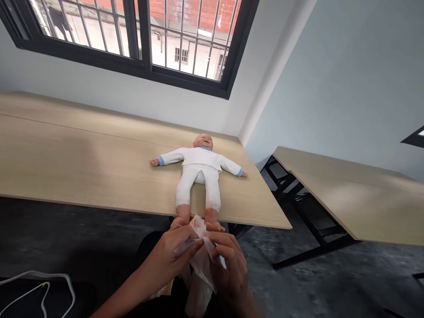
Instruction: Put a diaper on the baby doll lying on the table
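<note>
A baby doll (201,161) lies on its back on the wooden table (126,172), dressed in a white outfit with blue collar and cuffs. Its bare feet stick out past the table's front edge. Just in front of those feet, my left hand (174,249) and my right hand (230,265) pinch a thin, translucent white sheet (202,260), crumpled, that looks like tissue or plastic film. It hangs down between my hands toward my lap. Something pale yellowish, partly hidden, shows beneath my left wrist; I cannot make out what it is.
A second wooden table (357,194) with black folding legs stands to the right, across a gap. White cables (43,282) lie on a dark surface at lower left. Behind the doll are a wall and a barred window (145,39).
</note>
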### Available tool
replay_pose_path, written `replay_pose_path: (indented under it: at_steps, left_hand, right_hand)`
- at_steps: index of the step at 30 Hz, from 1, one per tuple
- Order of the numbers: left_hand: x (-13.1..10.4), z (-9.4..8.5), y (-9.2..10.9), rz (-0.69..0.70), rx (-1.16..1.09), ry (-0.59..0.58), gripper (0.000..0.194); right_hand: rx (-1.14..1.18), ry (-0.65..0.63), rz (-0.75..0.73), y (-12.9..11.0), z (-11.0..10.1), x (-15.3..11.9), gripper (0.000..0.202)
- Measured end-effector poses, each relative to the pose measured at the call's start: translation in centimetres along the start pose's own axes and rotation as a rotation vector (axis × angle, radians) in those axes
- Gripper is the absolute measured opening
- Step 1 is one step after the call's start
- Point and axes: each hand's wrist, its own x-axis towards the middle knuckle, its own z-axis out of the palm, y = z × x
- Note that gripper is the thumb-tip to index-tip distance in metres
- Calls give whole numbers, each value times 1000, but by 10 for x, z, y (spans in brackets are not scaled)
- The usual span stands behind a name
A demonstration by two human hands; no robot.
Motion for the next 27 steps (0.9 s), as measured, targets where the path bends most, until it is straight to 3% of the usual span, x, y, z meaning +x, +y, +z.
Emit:
replay_pose_path:
  at_steps: [10,19,24,27]
  left_hand:
    - [0,-2,-3,68,33,-42,16]
    - [-3,-2,-12,95,18,50,13]
    - [-1,-7,-6,-35,-140,-100,8]
    - [1,-9,-2,-186,-314,-135,25]
  right_hand:
    - [84,22,82,1,6,-11,11]
    - [101,-6,78,-2,5,-7,11]
    - [139,-45,26,1,4,-8,10]
    - [68,-73,-53,1,3,-6,12]
